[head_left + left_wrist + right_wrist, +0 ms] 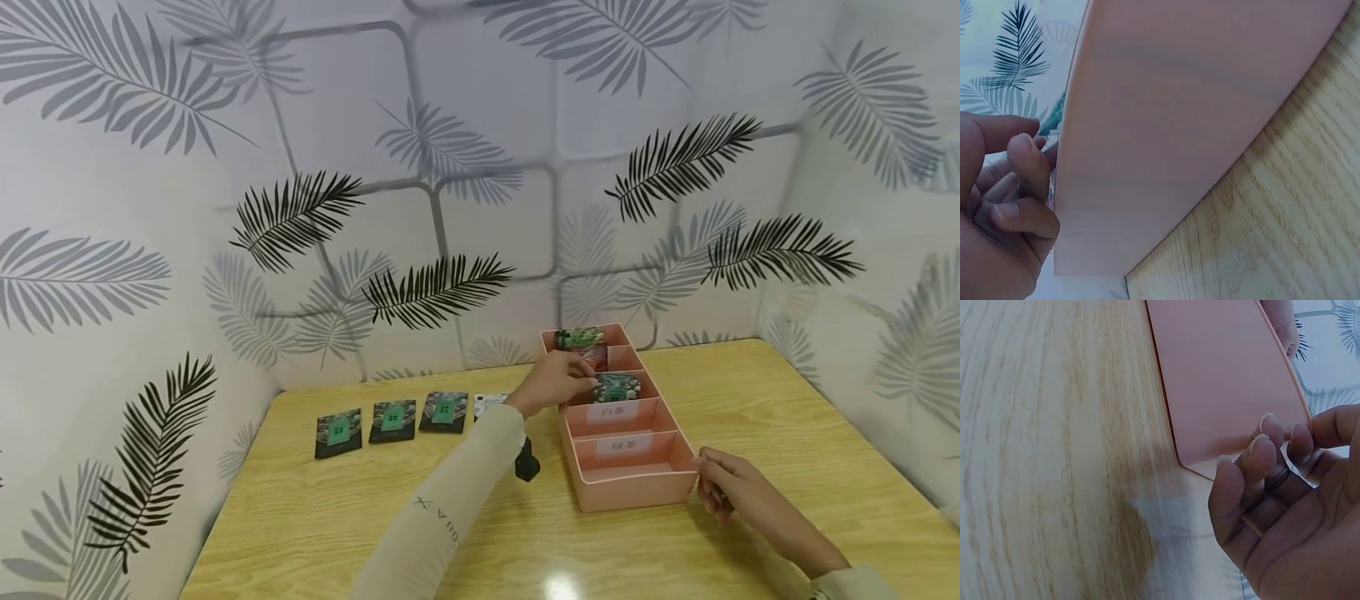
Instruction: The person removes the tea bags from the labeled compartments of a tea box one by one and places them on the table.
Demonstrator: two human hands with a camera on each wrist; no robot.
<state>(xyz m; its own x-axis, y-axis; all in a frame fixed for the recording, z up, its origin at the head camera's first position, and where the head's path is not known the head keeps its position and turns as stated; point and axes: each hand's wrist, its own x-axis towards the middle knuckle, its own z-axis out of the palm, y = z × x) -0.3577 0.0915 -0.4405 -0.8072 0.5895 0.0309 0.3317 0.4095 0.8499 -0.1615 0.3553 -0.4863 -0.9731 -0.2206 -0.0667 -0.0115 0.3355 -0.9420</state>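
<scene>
A pink box (633, 493) divided into several compartments stands on the table. At its middle compartment my left hand (551, 383) pinches the edge of a dark, green-patterned packet (619, 387); in the left wrist view its curled fingers (1034, 219) are beside the box's wall, which hides most of the packet. My right hand (738, 492) holds the near right corner of the box, with thumb and a finger at the rim and the other fingers (1227, 487) loosely bent below. A green packet (579, 337) and a red packet (596, 357) lie in the far compartments.
Several dark packets with green labels, one of them a packet (338, 433) at the far left, form a row on the wooden table (315, 517). A whitish packet (489, 403) and a small black object (527, 463) are near my left forearm. A leaf-patterned wall covering (480, 233) stands behind.
</scene>
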